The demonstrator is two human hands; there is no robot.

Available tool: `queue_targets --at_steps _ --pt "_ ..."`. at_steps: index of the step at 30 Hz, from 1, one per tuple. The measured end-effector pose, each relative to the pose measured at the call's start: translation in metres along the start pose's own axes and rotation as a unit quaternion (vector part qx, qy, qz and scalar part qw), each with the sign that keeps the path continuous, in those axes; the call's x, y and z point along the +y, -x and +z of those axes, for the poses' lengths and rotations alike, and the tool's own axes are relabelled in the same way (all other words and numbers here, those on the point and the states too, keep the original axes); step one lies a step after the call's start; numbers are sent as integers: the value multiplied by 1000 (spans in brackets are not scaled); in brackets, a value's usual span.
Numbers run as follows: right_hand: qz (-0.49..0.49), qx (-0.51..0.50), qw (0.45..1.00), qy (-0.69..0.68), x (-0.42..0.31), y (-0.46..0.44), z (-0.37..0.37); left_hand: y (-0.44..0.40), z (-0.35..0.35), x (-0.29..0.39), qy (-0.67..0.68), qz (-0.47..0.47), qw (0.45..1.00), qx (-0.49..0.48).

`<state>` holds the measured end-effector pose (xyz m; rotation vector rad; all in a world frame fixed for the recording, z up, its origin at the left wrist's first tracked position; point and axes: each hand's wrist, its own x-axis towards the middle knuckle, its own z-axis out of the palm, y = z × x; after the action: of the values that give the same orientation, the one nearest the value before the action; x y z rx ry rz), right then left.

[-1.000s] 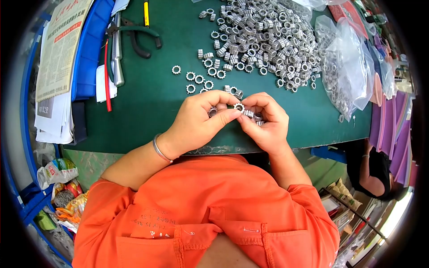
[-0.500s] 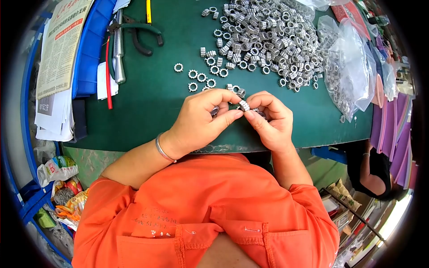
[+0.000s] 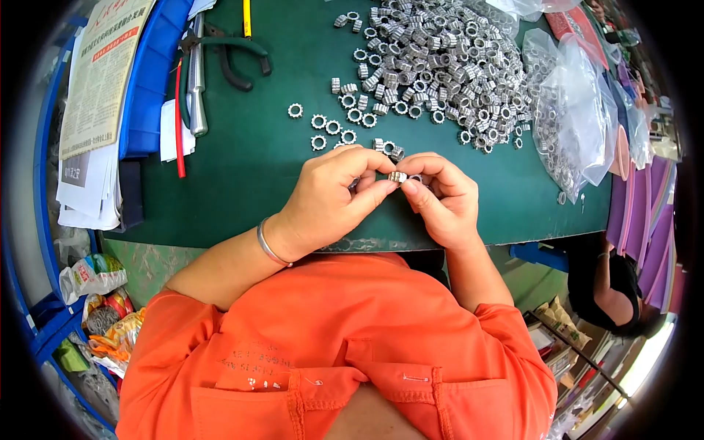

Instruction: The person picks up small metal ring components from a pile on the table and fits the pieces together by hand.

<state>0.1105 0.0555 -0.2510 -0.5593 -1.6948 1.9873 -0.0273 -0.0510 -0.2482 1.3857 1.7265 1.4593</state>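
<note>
A small toothed metal ring (image 3: 397, 177) is pinched between the fingertips of my left hand (image 3: 330, 192) and my right hand (image 3: 446, 198), just over the near edge of the green table (image 3: 242, 176). More metal pieces show partly behind the fingers of each hand; the fingers hide most of them. Several loose rings (image 3: 333, 127) lie beyond my left hand. Farther back is a big heap of the same rings (image 3: 455, 66).
Pliers (image 3: 233, 55), a red stick (image 3: 180, 121) and a yellow pen (image 3: 246, 18) lie at the left, beside a blue tray (image 3: 147, 88) with a newspaper (image 3: 103, 73). Plastic bags (image 3: 576, 103) of rings lie at the right. Another person (image 3: 612, 290) is at the far right.
The ring between my fingertips has turned from showing its open face to showing its toothed side. Both hands have shifted slightly and keep their pinch.
</note>
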Motion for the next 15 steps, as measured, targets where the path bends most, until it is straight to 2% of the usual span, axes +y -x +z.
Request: queue_targets --at_steps 1,3,6,7,9,12,15 --pt "1 -1 1000 0 1 -1 -1 0 0 1 3 -3 1000 10" --pt "-98 -15 985 140 4 -2 -5 0 0 0 5 -6 1000 20" --pt "-119 -43 981 149 7 -3 -8 0 1 0 3 7 1000 28" --pt "-118 -43 981 149 5 -2 -6 0 1 2 12 -7 1000 25" --pt "2 -10 1000 -27 -2 1 0 -1 1 3 21 -21 999 24" --pt "48 -20 996 -78 -2 1 -3 -1 1 3 0 -3 1000 19" --pt "2 -27 1000 5 4 -1 -5 -1 1 3 11 2 1000 20"
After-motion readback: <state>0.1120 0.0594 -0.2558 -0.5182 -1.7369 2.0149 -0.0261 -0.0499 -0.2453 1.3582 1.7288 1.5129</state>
